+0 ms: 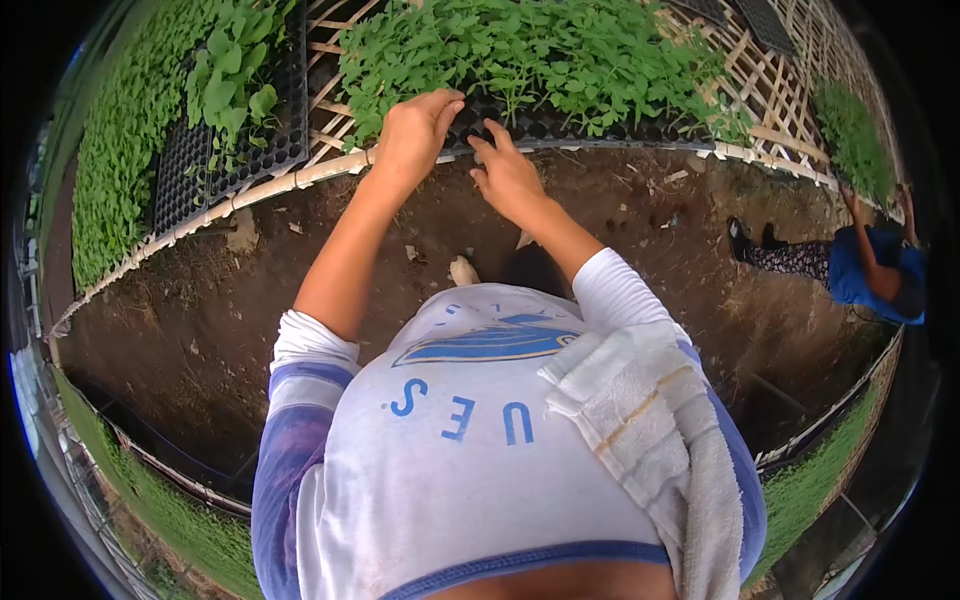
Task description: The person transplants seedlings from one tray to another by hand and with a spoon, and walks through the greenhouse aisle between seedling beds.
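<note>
My left hand (413, 135) is over the near left edge of a black seedling tray (570, 131), its fingers closed in a pinch; what they hold, if anything, is too small to make out. Just to its right, my right hand (508, 178) is at the tray's front edge, fingers apart and nothing visible in them. Green seedlings (560, 60) stand thickly in the tray behind both hands. Between the hands, several dark cells show without plants.
A second black tray (235, 150) with sparse seedlings lies at the left on the bamboo bench (290, 182). At the far right a person in blue (875, 265) reaches to the bench. Brown soil (640, 215) runs below it.
</note>
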`<action>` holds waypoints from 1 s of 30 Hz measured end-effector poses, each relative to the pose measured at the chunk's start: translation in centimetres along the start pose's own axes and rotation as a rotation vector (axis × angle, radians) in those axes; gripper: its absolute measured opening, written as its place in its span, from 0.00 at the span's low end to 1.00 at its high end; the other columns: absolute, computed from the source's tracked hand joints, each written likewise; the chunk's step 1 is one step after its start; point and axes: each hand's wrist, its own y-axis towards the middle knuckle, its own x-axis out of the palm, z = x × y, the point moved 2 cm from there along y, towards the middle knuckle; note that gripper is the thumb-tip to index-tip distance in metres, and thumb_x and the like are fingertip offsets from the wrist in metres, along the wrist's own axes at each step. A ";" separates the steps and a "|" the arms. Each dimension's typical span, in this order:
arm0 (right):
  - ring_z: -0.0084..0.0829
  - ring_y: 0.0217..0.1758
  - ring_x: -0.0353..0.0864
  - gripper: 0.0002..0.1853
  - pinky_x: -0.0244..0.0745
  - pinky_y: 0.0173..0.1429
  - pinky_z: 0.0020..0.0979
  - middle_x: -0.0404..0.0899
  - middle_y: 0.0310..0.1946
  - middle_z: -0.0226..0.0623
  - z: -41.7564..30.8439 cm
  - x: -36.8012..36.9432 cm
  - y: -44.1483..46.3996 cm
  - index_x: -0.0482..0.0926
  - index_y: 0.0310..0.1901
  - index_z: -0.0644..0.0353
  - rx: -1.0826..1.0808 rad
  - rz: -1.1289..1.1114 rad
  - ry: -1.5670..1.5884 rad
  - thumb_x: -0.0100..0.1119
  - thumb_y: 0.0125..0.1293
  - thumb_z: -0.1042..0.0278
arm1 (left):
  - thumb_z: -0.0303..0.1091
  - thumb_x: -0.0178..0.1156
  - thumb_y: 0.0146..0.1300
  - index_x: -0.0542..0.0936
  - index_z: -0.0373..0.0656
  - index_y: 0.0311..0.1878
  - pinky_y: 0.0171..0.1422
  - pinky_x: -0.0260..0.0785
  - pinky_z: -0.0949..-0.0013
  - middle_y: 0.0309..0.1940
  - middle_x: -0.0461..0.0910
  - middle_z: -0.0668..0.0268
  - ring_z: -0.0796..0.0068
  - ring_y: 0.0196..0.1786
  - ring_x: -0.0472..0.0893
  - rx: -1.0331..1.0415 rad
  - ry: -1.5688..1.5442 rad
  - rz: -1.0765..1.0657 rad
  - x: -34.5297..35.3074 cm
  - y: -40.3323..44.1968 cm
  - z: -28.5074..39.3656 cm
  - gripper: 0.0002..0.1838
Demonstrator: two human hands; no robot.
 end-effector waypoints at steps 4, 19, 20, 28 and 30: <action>0.52 0.57 0.81 0.24 0.77 0.59 0.47 0.58 0.75 0.47 0.9 -0.1 0.3 0.73 0.64 0.59 0.079 -0.148 -0.088 0.60 0.66 0.69 | 0.34 0.59 0.69 0.82 0.40 0.42 0.41 0.76 0.51 0.33 0.84 0.50 0.44 0.37 0.83 0.011 0.144 -0.045 2.6 2.1 -1.6 0.08; 0.45 0.48 0.86 0.21 0.80 0.54 0.42 0.64 0.72 0.43 2.4 1.1 0.1 0.76 0.60 0.55 0.077 -0.046 -0.034 0.58 0.64 0.73 | 0.31 0.53 0.75 0.78 0.30 0.46 0.37 0.80 0.69 0.29 0.86 0.55 0.69 0.30 0.87 -0.442 -0.111 -0.066 4.1 2.7 -6.9 0.12; 0.43 0.47 0.86 0.21 0.81 0.53 0.40 0.69 0.69 0.41 2.3 1.1 0.1 0.77 0.59 0.55 0.075 0.027 0.008 0.59 0.63 0.73 | 0.31 0.52 0.75 0.78 0.29 0.47 0.37 0.80 0.70 0.31 0.86 0.54 0.69 0.31 0.87 -0.467 -0.187 -0.039 3.5 2.8 -7.0 0.12; 0.47 0.51 0.81 0.24 0.80 0.62 0.48 0.73 0.52 0.56 2.9 6.3 -1.7 0.65 0.60 0.73 0.888 0.196 1.794 0.57 0.74 0.62 | 0.32 0.55 0.73 0.80 0.37 0.43 0.36 0.77 0.60 0.28 0.85 0.54 0.57 0.30 0.86 -0.126 0.031 0.029 1.6 -0.6 -2.7 0.08; 0.49 0.56 0.78 0.26 0.78 0.65 0.48 0.73 0.52 0.56 3.0 6.8 -0.7 0.65 0.58 0.74 0.946 0.290 1.934 0.58 0.74 0.56 | 0.33 0.56 0.72 0.79 0.39 0.42 0.37 0.76 0.53 0.30 0.84 0.50 0.46 0.32 0.83 -0.081 0.118 0.026 1.7 0.0 -2.5 0.08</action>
